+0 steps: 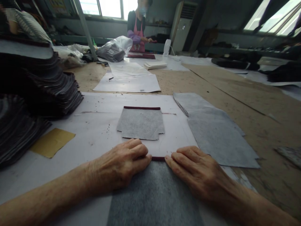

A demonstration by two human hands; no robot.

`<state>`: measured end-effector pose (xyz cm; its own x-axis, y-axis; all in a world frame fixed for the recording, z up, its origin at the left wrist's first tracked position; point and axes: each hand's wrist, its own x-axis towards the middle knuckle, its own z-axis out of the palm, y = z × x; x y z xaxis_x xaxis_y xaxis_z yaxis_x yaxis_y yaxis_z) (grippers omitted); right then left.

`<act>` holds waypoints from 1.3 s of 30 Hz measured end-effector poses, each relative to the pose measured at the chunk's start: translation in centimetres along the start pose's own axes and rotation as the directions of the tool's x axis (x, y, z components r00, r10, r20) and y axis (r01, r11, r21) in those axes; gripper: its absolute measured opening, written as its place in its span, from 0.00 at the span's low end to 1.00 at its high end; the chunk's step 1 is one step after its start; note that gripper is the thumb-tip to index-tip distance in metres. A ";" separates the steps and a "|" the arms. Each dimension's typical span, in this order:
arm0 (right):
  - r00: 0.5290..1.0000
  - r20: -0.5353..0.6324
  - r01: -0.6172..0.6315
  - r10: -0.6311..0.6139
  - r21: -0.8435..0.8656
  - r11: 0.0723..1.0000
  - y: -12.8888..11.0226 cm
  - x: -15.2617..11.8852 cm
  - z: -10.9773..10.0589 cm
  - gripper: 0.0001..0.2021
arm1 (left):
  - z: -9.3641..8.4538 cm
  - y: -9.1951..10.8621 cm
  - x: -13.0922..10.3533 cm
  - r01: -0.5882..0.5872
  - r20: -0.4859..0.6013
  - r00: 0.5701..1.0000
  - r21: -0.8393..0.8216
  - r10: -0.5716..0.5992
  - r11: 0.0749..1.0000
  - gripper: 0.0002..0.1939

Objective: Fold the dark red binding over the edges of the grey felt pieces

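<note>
A large grey fabric piece (155,191) lies on the white sheet close to me, its far edge turned over into a narrow dark red strip. My left hand (124,160) is closed at the left end of that strip, fingers curled and thumb on the fold. At the strip's right end, my right hand (197,166) presses with its fingers together. Both hands cover parts of the edge. Just beyond them is a smaller grey fabric piece (141,124) with notched lower corners and a dark red strip along its top.
Tall stacks of dark fabric pieces (42,78) stand at left, near a yellow card (53,142). More grey pieces (218,135) lie at right on the white sheet (94,125) and brown table. Farther back are a plastic bag (115,48) and a person in a pink apron (138,34).
</note>
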<state>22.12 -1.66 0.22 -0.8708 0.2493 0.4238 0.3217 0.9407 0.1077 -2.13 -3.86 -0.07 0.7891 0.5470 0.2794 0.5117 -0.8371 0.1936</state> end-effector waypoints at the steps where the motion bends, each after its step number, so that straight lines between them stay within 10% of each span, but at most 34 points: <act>1: 1.000 0.009 0.001 -0.001 -0.009 1.000 -0.1 0.0 0.0 0.13 | 0.0 0.0 0.0 -0.005 0.003 1.000 0.006 0.005 1.000 0.16; 25: 0.955 0.039 -0.294 0.293 0.219 0.930 -0.2 -2.0 -0.4 0.15 | 0.3 0.1 0.0 -0.064 -0.052 0.997 0.012 0.064 0.998 0.15; 33: 0.724 -0.006 -0.670 0.690 0.235 0.704 0.5 -1.4 -2.9 0.10 | 0.6 0.1 0.0 -0.052 -0.052 0.997 0.002 0.052 0.999 0.16; 39: 0.916 -0.062 -0.380 0.396 0.182 0.907 -1.9 2.1 -0.4 0.13 | 0.6 0.0 0.0 -0.050 -0.045 0.998 0.000 0.050 0.999 0.15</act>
<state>19.86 -3.02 1.22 -0.6472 0.5871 0.4863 0.5553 0.8001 -0.2269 -1.89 -3.90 -0.65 0.7974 0.5044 0.3312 0.4715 -0.8634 0.1796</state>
